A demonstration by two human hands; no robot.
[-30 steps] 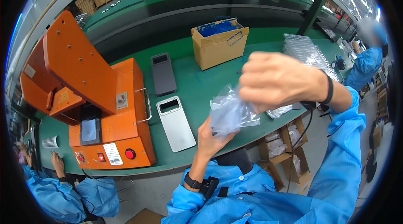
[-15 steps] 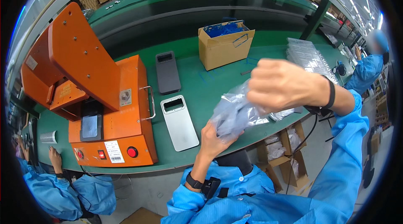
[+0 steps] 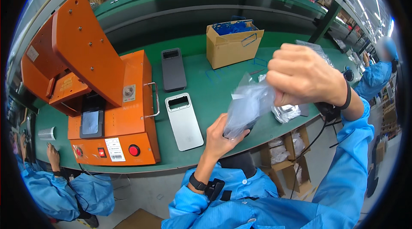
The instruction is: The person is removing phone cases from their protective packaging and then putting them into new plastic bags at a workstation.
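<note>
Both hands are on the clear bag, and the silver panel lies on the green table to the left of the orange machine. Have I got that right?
Not quite: the head view shows the silver panel to the right of the orange machine. The left hand and right hand are on the clear bag, and the panel lies on the green table.

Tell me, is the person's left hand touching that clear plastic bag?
Touching: the head view shows the left hand wrapped around the lower end of the clear plastic bag.
</note>
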